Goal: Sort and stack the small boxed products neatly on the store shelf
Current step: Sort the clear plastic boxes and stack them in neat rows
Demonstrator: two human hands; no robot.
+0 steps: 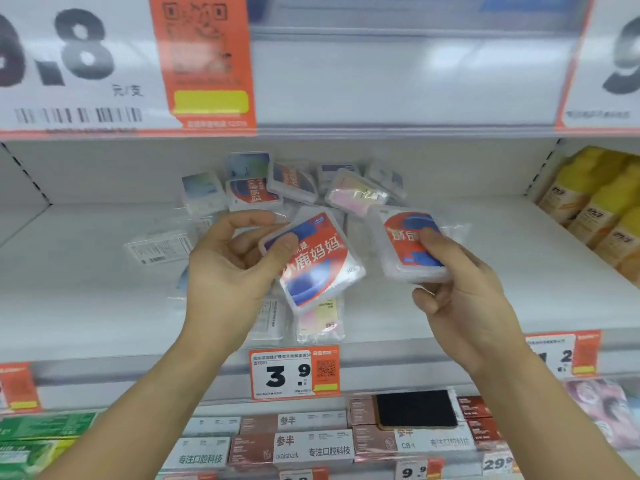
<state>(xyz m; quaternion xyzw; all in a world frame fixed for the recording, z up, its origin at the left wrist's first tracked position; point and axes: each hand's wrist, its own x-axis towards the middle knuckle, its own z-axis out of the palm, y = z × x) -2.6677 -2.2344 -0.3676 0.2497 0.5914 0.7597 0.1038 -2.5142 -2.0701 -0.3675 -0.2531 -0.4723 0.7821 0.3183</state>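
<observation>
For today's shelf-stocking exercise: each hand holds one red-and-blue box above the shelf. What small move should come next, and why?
Probably bring the left hand and its box over to the box in the right hand and lay one flat on the other. Both show the same red-and-blue print, so they belong together, and the left one sits tilted. The pile behind is still jumbled.

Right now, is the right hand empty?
No, the right hand grips a red-and-blue box, and the left hand holds another box.

Prices and brand print in front of me
The box [313, 263] reads 小鹿妈妈; the price tag [295, 374] says 3.9; the big sign [76, 64] above says 9.8 元/支.
</observation>
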